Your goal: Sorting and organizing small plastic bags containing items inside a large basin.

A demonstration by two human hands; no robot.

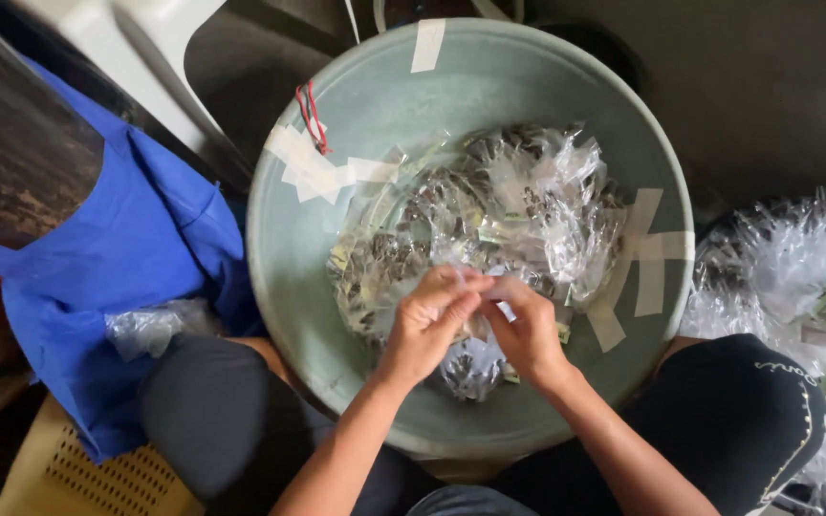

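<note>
A large grey-green basin [375,96], patched with strips of pale tape, sits between my knees. Inside lies a heap of small clear plastic bags [518,205] filled with dark bits. My left hand [427,325] and my right hand [528,330] meet over the near side of the basin. Together their fingertips pinch the top of one small clear bag [475,368], which hangs below them with dark contents. Red rubber bands [311,115] lie on the basin's inner wall at the upper left.
A blue cloth bag [136,258] lies at the left with a crumpled clear bag [150,325] on it. A pile of more filled clear bags [795,277] sits at the right. A yellow perforated plastic stool [69,473] is at the lower left.
</note>
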